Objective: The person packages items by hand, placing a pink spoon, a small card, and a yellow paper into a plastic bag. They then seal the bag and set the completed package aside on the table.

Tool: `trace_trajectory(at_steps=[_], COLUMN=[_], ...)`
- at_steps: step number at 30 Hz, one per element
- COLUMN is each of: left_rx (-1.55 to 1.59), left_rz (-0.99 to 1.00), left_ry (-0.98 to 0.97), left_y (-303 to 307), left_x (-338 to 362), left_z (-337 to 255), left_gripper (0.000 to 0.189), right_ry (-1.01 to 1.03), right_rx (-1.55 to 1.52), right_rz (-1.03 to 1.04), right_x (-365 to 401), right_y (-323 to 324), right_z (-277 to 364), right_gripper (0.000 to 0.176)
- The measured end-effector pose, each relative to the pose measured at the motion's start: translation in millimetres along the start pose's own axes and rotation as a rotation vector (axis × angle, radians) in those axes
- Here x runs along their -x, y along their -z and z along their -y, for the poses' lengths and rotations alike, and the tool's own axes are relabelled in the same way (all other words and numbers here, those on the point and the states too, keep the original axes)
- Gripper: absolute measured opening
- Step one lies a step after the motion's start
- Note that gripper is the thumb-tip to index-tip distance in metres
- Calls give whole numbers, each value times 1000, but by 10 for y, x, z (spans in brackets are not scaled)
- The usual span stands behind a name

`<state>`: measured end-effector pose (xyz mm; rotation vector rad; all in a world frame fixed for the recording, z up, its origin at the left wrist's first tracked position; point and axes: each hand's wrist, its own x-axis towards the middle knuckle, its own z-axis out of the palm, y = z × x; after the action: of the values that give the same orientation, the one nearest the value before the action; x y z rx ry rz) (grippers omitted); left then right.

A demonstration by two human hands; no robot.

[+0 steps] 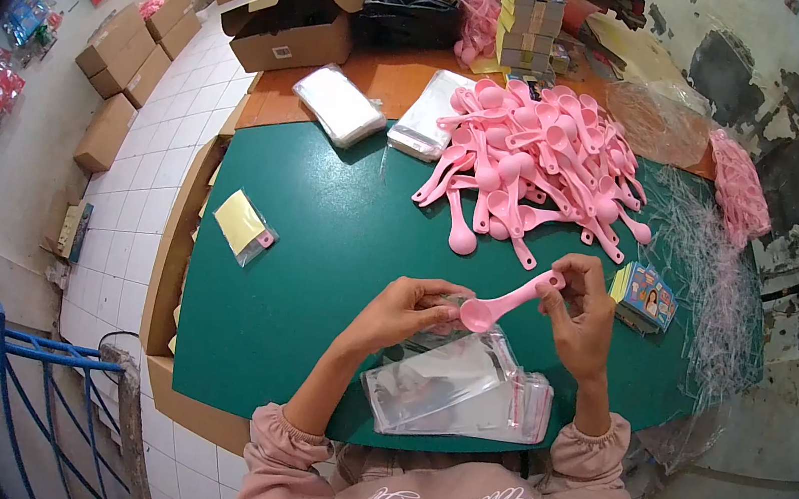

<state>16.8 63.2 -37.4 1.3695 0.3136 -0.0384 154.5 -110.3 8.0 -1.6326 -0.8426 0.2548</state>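
A pink spoon (509,302) is pinched at its handle end by my right hand (578,313). My left hand (408,313) has its fingers closed beside the spoon's bowl, on the edge of a clear plastic bag whose outline is partly hidden. Below both hands lies a stack of clear plastic bags (452,388) near the table's front edge. Beyond them rises a large heap of pink spoons (533,156). To the right of my right hand is a stack of printed cards (647,300).
On the green table (287,336), a bagged yellow card (243,226) lies at the left. Two packs of clear bags (340,105) sit at the back. Tangled clear plastic (714,311) covers the right side. A cardboard box (296,42) stands behind, card bundles (529,29) beside the heap.
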Motion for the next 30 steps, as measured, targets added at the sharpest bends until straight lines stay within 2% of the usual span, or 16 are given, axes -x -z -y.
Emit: trace_trajectory(at_steps=[3,5,9,14,18,20,21,23,26,28,30], left_rx=[-123,-150,-162,-9,-98,-120,-120,154,-18,-107,-297], left_rz=[-27,35,120,125,76,83,83,12,-4,-36,-80], left_ry=[35,35,67,-19,-79,-140,-138,2,-17,-44,-229], left_y=[-20,-31,-52,-54,-157,-169,-172,-175,-129,-115,-96], left_x=[48,55,3,-9,-5,-18,-11,2,21,24,-17], left_z=[-140,-180,-6,33,-23,8,0,-34,-36,-8,62], left_gripper=[34,32,32,34,31,32,32,33,38,40,46], right_ry=[1,-5,-4,-54,-35,-35,-36,-55,11,-14,-37], right_rx=[21,-61,-27,48,28,-73,-74,-72,34,42,53], right_rz=[49,17,37,167,300,171,172,-97,-208,-190,-175], right_x=[-2,-3,28,-38,-11,35,45,49,55,39,37], right_y=[13,2,-35,83,72,-30,-60,-99,-113,-75,-54], right_z=[14,-4,-10,4,13,-23,-20,-11,-49,-37,-38], right_gripper=[21,22,23,20,20,20,20,21,21,21,21])
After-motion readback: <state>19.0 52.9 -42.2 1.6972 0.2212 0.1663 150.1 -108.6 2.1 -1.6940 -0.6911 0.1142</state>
